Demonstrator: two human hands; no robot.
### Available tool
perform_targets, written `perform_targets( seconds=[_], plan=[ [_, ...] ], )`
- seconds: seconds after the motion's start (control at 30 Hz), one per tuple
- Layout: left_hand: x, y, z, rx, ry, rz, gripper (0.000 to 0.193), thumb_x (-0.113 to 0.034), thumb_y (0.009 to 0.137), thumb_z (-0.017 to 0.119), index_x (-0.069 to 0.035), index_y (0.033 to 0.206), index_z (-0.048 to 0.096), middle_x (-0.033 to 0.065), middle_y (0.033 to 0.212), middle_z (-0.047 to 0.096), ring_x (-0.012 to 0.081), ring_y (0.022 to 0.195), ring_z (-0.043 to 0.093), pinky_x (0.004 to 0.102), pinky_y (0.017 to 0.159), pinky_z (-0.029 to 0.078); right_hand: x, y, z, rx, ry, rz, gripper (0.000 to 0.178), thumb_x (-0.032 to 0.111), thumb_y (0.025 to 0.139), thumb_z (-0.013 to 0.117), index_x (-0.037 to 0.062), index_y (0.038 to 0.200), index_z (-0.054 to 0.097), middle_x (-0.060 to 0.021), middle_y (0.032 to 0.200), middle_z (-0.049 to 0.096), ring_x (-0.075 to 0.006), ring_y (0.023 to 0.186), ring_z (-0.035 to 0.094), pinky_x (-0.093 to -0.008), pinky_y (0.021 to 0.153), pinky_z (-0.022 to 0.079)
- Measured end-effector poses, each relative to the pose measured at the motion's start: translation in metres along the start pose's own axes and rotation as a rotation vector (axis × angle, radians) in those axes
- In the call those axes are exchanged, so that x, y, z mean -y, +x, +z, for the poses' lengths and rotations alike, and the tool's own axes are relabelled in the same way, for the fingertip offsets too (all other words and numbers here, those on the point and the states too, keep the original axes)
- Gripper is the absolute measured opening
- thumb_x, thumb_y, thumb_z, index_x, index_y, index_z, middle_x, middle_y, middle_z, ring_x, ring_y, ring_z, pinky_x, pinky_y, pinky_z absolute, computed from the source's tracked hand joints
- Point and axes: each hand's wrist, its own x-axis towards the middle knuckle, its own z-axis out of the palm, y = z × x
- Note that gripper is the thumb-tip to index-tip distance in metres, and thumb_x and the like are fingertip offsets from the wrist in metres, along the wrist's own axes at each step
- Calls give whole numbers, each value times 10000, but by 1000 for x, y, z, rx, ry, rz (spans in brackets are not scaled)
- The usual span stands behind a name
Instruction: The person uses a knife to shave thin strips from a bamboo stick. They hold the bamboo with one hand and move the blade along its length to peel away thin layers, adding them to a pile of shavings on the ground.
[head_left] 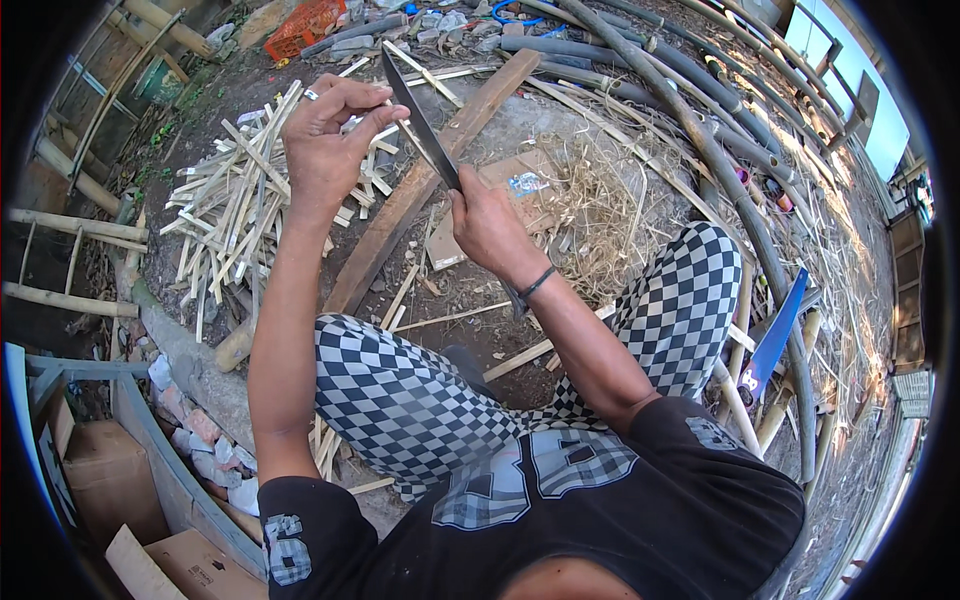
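Observation:
In my right hand (pixel 490 222) is a machete with a long dark blade (pixel 418 112), its tip pointing up and away from me. My left hand (pixel 338 135), with a ring on one finger, pinches a thin pale bamboo strip (pixel 422 146) between thumb and fingers. The strip lies along the blade's left side, running down toward my right hand; whether the edge cuts into it I cannot tell. Beneath both hands, a brown wooden plank (pixel 385 250) slants across the ground. A loose heap of split bamboo strips (pixel 225 215) lies left of the plank.
Right of the plank, curly shavings (pixel 600 190) partly cover a flattened cardboard piece (pixel 450 245). A blue-bladed handsaw (pixel 778 332) lies by my right knee. Long bamboo poles (pixel 690 130) stretch across the right. An orange crate (pixel 303 32) sits far back; cardboard boxes (pixel 112 482) stand lower left.

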Motion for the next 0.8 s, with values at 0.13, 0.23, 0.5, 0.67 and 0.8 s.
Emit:
perform_targets(
  seconds=[0.13,0.23,0.5,0.67,0.8],
  plan=[
    [-1,0,2,32,68,-33,196,101,763,763,27,939,718,64,928,654,130,832,685,251,765,606,-4,-1,-3,-51,99,-45,169,122,967,485,13,1092,452,-310,694,597,-544,721,589,-614,681,455],
    [-2,-2,3,53,230,-41,183,178,793,687,71,941,671,105,996,599,159,926,671,288,866,614,-3,0,-3,-52,100,-35,213,126,961,502,17,1139,457,-318,714,597,-536,753,597,-622,698,442],
    [1,0,-4,66,229,28,192,174,781,703,66,938,675,96,970,628,154,905,672,285,854,618,10,0,-11,-155,142,-163,133,107,954,527,18,1016,451,-317,678,573,-526,689,586,-599,629,433],
    [1,0,-6,-12,244,2,189,175,780,705,67,931,668,82,954,610,151,889,668,282,854,618,20,-3,-10,-105,150,-88,139,101,952,532,8,1004,443,-311,655,565,-529,680,581,-593,618,430],
    [-3,0,-9,-1,262,-22,163,147,789,718,65,920,667,68,945,604,138,887,665,259,847,606,19,-2,-8,-66,115,-105,131,104,952,531,22,1016,451,-311,650,566,-528,681,585,-593,619,434]
  ],
)
